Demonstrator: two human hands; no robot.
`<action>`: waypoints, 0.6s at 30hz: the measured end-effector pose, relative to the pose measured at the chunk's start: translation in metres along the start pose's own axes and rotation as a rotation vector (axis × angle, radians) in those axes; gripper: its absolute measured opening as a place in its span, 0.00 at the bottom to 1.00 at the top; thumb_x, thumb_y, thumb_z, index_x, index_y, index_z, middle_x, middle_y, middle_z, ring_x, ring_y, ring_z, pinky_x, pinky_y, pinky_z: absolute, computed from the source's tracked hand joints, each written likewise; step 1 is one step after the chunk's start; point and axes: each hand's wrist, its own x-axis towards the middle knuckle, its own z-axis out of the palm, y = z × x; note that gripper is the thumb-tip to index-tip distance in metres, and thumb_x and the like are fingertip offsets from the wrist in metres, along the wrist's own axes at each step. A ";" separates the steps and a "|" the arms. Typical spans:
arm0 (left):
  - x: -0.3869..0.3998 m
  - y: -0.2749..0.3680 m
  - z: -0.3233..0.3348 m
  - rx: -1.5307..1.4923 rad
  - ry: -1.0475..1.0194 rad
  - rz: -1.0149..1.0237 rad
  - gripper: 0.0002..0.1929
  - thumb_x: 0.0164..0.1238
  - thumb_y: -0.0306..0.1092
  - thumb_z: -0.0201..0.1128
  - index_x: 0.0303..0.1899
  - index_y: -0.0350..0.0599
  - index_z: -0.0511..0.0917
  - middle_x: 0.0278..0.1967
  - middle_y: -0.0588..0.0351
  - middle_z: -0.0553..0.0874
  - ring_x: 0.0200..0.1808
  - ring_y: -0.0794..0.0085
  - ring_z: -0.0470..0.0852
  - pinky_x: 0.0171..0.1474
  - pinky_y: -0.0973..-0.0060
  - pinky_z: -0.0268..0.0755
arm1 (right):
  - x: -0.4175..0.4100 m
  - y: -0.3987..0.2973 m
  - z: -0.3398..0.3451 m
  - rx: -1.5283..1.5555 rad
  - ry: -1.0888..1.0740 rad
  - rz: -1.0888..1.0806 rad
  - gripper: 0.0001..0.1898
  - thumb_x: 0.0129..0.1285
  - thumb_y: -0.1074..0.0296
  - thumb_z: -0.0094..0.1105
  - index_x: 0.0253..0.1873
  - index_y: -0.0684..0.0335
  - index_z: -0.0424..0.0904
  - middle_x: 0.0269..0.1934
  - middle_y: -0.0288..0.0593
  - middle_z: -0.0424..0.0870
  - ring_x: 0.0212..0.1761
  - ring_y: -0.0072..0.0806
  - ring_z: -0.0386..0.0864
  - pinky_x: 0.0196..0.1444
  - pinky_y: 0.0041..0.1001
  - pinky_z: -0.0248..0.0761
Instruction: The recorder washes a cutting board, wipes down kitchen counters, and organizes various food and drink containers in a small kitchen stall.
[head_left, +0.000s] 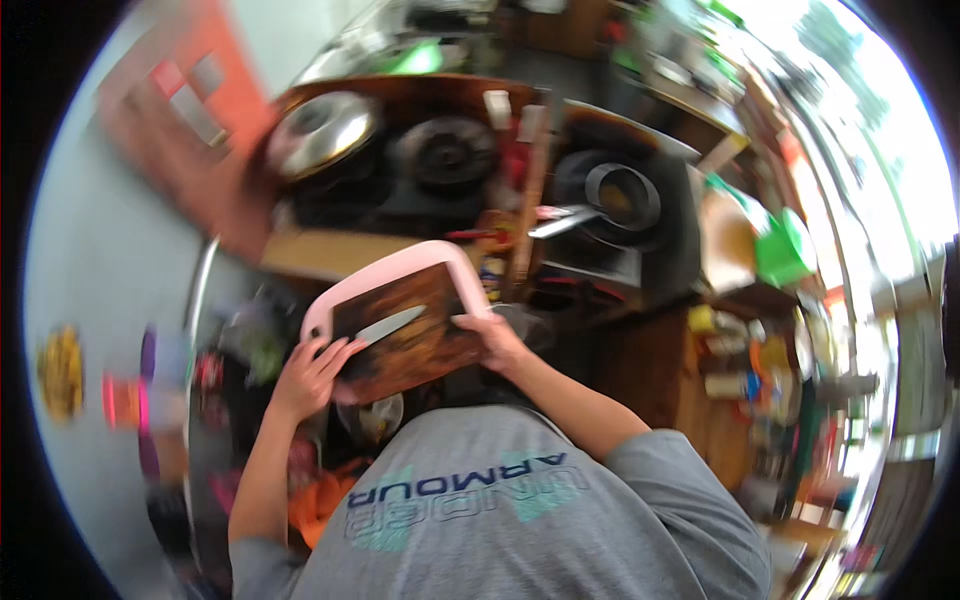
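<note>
A pink-rimmed cutting board (409, 341) with a dark, brown-patterned middle is held up between both hands in front of my grey shirt. My left hand (309, 375) grips its left edge near the hanging hole, and the fingers also lie over the handle end of a knife. The knife's blade (391, 325) rests across the board and points to the upper right. My right hand (491, 341) holds the board's right edge, with the thumb on top and the other fingers hidden beneath.
Beyond the board stand a burner (450, 152), a shiny metal lid (328, 131) at the left and a pan (621, 196) on a stove at the right. A green container (785, 247) is at the right. An orange cloth or bag (319, 510) lies low at the left.
</note>
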 end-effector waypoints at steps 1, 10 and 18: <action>0.013 -0.010 -0.006 -0.035 0.003 0.043 0.31 0.58 0.31 0.61 0.68 0.45 0.73 0.63 0.53 0.78 0.61 0.56 0.74 0.65 0.55 0.66 | 0.001 -0.003 0.000 0.023 0.014 -0.041 0.14 0.58 0.66 0.74 0.44 0.62 0.78 0.31 0.40 0.84 0.31 0.32 0.86 0.34 0.37 0.83; 0.078 -0.090 -0.027 -0.173 0.040 0.400 0.25 0.62 0.19 0.54 0.63 0.30 0.75 0.60 0.45 0.82 0.52 0.49 0.75 0.62 0.57 0.65 | -0.024 -0.010 0.042 0.273 0.068 -0.443 0.18 0.53 0.69 0.76 0.48 0.63 0.80 0.38 0.33 0.83 0.38 0.21 0.82 0.43 0.25 0.77; 0.192 -0.060 -0.075 -0.166 0.067 0.746 0.24 0.62 0.18 0.56 0.62 0.33 0.77 0.57 0.44 0.84 0.49 0.49 0.76 0.60 0.57 0.66 | -0.074 -0.008 0.070 0.393 0.174 -0.726 0.17 0.57 0.69 0.74 0.49 0.64 0.80 0.41 0.34 0.82 0.42 0.20 0.80 0.49 0.26 0.75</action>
